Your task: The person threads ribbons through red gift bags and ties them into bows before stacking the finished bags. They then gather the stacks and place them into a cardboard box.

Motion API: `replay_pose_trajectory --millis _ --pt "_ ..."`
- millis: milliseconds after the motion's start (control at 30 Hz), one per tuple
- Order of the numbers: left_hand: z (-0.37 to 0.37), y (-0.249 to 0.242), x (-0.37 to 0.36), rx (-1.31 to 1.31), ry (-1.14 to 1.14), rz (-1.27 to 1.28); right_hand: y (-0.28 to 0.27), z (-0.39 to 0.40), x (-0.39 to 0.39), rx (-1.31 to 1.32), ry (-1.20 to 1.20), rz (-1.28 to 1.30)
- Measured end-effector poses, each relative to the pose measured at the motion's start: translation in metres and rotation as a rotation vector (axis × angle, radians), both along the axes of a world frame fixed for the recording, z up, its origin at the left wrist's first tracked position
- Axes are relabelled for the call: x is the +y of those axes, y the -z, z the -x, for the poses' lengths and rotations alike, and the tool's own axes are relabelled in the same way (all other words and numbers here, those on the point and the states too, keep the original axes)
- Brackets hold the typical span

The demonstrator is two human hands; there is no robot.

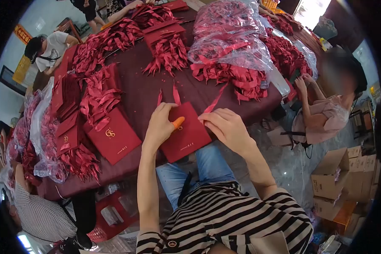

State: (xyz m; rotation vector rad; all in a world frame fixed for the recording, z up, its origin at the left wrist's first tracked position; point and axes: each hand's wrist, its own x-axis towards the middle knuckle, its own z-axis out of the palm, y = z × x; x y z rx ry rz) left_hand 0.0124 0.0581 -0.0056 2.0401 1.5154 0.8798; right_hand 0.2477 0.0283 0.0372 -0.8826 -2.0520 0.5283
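A flat red card or bag with gold print [192,137] lies at the near table edge, over my lap. My left hand [163,122] rests on its upper left part, an orange cover on the thumb, holding it down. At its upper right edge my right hand [224,127] pinches the end of a red ribbon [217,98] that runs up and to the right. Another red ribbon [176,94] sticks up from the card's top edge. Left of the card is a stack of like red pieces [115,136] with ribbons.
The dark red tablecloth [135,93] carries more ribboned stacks [169,46] and a clear plastic bag of ribbons [224,29]. A co-worker [330,110] sits at right, others at left. Cardboard boxes [330,182] stand on the floor at lower right.
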Motion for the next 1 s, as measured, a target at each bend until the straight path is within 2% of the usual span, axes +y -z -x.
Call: replay_pose_trajectory --millis 67,167,200,267,433,500,533,600,867,967,1000 --pt "0.003 -0.001 -0.008 -0.07 0.019 0.046 -0.015 0.0 -0.004 -0.21 0.082 -0.285" --pt "0.003 -0.006 -0.014 -0.223 -0.055 0.142 -0.017 0.015 0.0 -0.152 0.077 -0.378" --pt "0.004 -0.006 -0.014 -0.234 -0.059 0.165 -0.011 0.02 -0.001 -0.156 0.072 -0.376" --pt "0.006 -0.005 -0.013 -0.251 -0.064 0.189 0.013 0.032 -0.001 0.073 -0.035 0.142" --pt "0.011 0.001 -0.013 -0.313 0.032 0.159 0.048 0.058 0.008 0.094 0.105 0.089" --pt "0.012 0.002 -0.013 -0.302 0.035 0.127 0.05 0.066 0.007 0.109 0.296 0.157" --pt "0.011 0.002 -0.014 -0.288 0.042 0.093 0.049 0.068 0.007 0.105 0.296 0.16" --pt "0.011 0.004 -0.015 -0.302 0.025 0.087 0.043 0.07 0.01 -0.108 0.334 -0.05" --pt "0.005 0.0 -0.017 -0.299 -0.072 0.147 0.044 0.075 0.022 -0.168 0.287 -0.197" --pt "0.0 0.001 -0.023 -0.304 -0.114 0.087 0.043 0.075 0.025 -0.208 0.263 -0.237" --pt "-0.002 0.0 -0.026 -0.184 -0.116 -0.019 0.042 0.075 0.025 -0.234 0.26 -0.243"
